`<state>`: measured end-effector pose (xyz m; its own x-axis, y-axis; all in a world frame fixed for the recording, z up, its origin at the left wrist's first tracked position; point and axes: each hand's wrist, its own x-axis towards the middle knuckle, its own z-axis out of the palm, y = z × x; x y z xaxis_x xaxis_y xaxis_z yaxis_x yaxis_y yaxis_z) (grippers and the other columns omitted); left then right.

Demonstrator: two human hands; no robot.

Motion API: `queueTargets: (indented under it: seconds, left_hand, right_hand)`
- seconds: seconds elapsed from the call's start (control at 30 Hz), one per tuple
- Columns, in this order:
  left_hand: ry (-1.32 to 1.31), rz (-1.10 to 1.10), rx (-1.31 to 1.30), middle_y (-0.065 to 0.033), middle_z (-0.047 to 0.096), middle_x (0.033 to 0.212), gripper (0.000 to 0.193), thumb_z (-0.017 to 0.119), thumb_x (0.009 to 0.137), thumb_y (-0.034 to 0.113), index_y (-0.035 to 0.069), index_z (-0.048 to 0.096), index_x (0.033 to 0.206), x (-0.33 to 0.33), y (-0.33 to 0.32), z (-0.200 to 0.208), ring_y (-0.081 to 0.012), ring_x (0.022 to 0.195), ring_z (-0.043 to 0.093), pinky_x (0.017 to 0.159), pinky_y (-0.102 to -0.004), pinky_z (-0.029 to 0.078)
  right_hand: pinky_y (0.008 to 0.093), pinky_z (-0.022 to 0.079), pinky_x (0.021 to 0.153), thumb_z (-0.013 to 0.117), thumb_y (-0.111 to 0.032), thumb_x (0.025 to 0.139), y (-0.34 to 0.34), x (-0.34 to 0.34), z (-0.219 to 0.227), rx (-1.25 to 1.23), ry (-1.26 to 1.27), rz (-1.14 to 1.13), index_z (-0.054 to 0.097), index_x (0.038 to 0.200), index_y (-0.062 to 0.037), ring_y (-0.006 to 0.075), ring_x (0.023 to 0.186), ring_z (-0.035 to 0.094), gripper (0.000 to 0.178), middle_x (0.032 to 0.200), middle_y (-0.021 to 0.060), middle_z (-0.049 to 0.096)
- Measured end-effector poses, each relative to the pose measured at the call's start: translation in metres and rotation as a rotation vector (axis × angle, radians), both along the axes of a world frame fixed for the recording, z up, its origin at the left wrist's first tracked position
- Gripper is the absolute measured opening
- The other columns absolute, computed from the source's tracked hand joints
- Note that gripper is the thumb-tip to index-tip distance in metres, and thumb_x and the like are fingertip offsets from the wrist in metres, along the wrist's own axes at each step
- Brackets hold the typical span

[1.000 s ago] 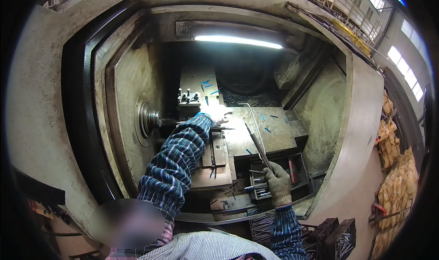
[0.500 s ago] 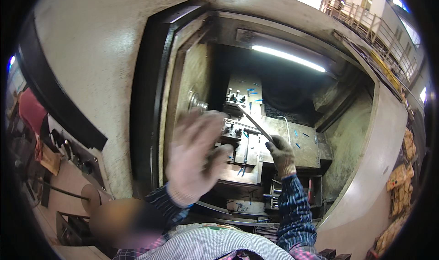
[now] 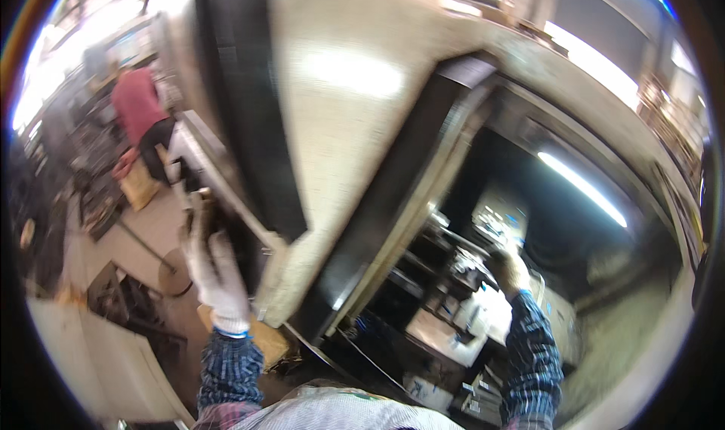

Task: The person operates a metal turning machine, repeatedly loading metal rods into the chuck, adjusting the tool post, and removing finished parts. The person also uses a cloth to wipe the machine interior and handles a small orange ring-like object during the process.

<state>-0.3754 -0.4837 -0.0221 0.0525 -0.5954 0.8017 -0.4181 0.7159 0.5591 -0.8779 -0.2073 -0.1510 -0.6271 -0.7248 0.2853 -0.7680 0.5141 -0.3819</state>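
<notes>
My left hand (image 3: 217, 275), in a pale work glove, reaches out at the left with fingers stretched, beside dark items on a ledge (image 3: 234, 192) on the machine's outer side. Motion blur softens its fingertips; I see nothing held in it. My right hand (image 3: 510, 270), in a glove with darkened fingers, is inside the open machine. It is closed round a slim metal bar (image 3: 462, 240) that points left toward the spindle side. Around that hand are the tool holders (image 3: 470, 264) and a bright metal bed, both blurred.
A thick dark door edge (image 3: 393, 203) stands between my two arms. A lit tube lamp (image 3: 581, 188) hangs inside the machine. At the far left a person in a red top (image 3: 138, 105) bends over near a tan sack (image 3: 137, 186). A round stand base (image 3: 175, 271) is on the floor.
The view has swung left. My left hand has moved from in front of the machine opening to the ledge outside at the left. The right hand still grips the bar inside.
</notes>
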Motion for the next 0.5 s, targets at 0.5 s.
queueTargets:
  seconds: [0.5]
  left_hand:
    - [0.027, 0.044, 0.102, -0.0151, 0.063, 0.136, 0.042, 0.050, 0.106, 0.001, -0.004, 0.056, 0.147, 0.015, 0.023, 0.018, -0.0224, 0.123, 0.063, 0.109, -0.0352, 0.048]
  right_hand:
    - [0.0385, 0.061, 0.072, 0.075, -0.034, 0.095, -0.033, -0.035, 0.023, 0.604, -0.257, -0.063, 0.079, 0.098, -0.0062, 0.0223, 0.075, 0.076, 0.028, 0.088, 0.0094, 0.079]
